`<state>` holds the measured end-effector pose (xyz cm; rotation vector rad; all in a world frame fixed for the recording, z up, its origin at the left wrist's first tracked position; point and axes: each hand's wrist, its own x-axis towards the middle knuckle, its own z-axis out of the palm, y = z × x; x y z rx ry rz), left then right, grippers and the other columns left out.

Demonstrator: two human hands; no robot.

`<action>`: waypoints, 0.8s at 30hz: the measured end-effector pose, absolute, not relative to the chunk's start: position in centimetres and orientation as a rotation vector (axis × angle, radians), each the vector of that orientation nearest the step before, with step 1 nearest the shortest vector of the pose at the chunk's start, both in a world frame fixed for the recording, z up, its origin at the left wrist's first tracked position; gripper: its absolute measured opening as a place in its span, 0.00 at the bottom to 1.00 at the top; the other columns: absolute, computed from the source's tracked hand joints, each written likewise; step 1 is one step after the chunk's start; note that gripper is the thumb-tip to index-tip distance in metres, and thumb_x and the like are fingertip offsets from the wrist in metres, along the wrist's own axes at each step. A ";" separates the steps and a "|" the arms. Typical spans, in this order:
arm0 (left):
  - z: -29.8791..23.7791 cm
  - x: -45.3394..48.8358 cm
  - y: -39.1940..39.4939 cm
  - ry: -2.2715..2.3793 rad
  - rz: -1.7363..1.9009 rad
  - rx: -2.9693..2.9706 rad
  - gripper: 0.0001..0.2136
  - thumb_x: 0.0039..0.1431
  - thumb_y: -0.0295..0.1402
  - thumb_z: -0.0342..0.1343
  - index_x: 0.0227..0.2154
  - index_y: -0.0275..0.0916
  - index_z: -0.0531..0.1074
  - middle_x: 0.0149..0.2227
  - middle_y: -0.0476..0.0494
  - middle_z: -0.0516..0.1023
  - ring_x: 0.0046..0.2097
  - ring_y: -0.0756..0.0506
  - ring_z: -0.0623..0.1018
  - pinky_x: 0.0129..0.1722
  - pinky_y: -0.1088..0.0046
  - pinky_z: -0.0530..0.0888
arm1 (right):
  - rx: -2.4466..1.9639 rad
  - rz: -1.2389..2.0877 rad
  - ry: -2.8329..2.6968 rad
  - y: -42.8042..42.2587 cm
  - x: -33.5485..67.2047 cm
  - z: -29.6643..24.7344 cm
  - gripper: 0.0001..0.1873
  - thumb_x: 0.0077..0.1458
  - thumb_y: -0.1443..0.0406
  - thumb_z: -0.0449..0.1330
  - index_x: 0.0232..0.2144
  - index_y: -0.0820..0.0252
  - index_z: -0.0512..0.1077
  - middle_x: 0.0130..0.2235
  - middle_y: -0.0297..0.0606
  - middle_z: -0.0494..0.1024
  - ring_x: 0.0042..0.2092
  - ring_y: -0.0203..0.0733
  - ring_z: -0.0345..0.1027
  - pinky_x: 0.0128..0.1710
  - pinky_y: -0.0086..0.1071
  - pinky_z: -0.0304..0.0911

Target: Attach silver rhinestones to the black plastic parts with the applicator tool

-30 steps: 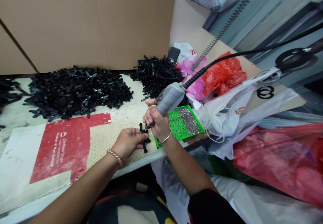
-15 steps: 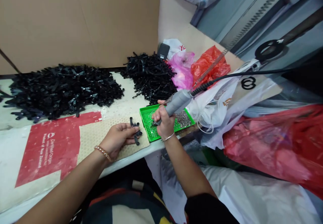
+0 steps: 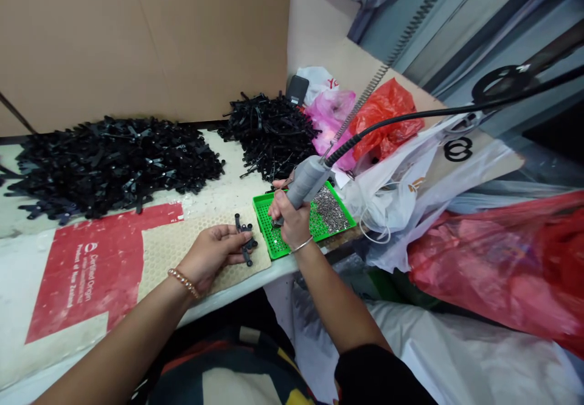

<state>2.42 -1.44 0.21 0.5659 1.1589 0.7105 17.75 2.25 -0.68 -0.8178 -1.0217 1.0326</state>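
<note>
From my distance I see the right hand (image 3: 292, 219) with fingers closed around a grey rotary handpiece (image 3: 306, 181) over the green tray (image 3: 274, 241). Beside this tray, the left hand (image 3: 210, 256) is half open at small black plastic parts (image 3: 244, 238); I cannot tell if it grips them. The handpiece tip is hidden behind the right hand; if it slips, the parts could drop.

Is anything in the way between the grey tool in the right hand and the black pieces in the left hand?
No, nothing visible blocks it. The grey rotary handpiece in the right hand points down over the green tray. The black plastic pieces in the left hand are just beside it, with only open air between.
</note>
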 end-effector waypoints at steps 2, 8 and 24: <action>0.2 2.4 -1.5 1.144 0.704 0.569 0.04 0.50 0.24 0.63 0.27 0.31 0.73 0.28 0.42 0.79 0.29 0.49 0.78 0.28 0.78 0.77 | -0.819 1.035 -1.011 2.2 17.8 -0.7 0.15 0.52 0.57 0.65 0.38 0.61 0.70 0.17 0.24 0.62 0.18 0.32 0.55 0.20 0.27 0.54; 0.6 2.5 -1.5 1.158 0.707 0.566 0.02 0.54 0.22 0.59 0.27 0.31 0.74 0.27 0.42 0.79 0.28 0.50 0.78 0.28 0.78 0.77 | -0.809 1.025 -1.007 2.4 18.0 -1.0 0.15 0.53 0.58 0.64 0.39 0.61 0.70 0.17 0.24 0.61 0.18 0.31 0.55 0.20 0.26 0.55; 0.4 2.6 -1.5 1.148 0.710 0.558 0.05 0.49 0.24 0.63 0.27 0.31 0.73 0.28 0.41 0.79 0.28 0.50 0.78 0.26 0.78 0.75 | -0.847 1.004 -0.990 2.1 17.9 0.5 0.17 0.50 0.56 0.64 0.38 0.59 0.68 0.18 0.23 0.59 0.18 0.31 0.53 0.21 0.27 0.55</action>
